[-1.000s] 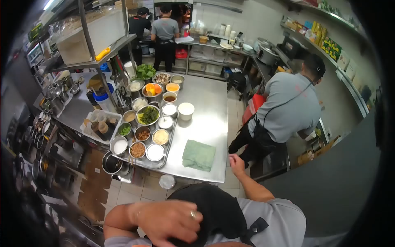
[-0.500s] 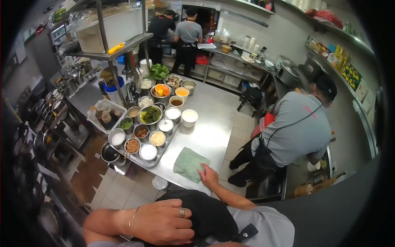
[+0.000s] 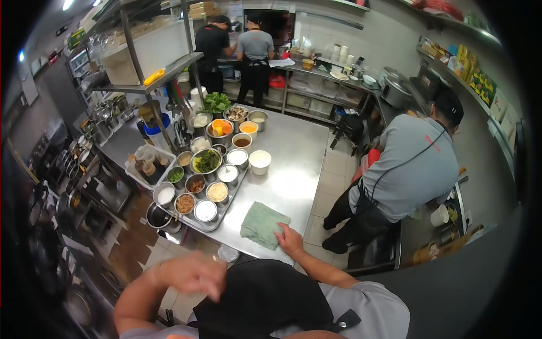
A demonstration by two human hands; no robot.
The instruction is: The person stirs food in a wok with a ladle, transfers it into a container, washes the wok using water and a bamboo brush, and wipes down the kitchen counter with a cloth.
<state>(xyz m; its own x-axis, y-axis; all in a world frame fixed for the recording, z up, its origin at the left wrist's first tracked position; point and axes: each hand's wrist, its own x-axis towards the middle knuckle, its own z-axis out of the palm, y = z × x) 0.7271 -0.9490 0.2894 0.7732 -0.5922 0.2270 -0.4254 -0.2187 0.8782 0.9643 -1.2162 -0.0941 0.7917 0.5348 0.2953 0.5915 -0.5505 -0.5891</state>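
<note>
A folded green cloth lies near the front right edge of the steel table. My right hand rests at its right edge, the fingertips on the cloth and the fingers apart. My left hand is raised in front of my black apron, blurred by motion, so its fingers and anything in them cannot be made out. Left of the cloth is a metal tray with several bowls of ingredients. A white tub stands beside the tray.
On the right a person in a grey shirt bends over a side counter. Two people stand at the back. A steel shelf rises over the left side, with a bin of bottles below it.
My right hand has come from beside the table onto the cloth's edge, and the cloth looks slightly shifted. My left hand has moved left and away from the apron's middle.
</note>
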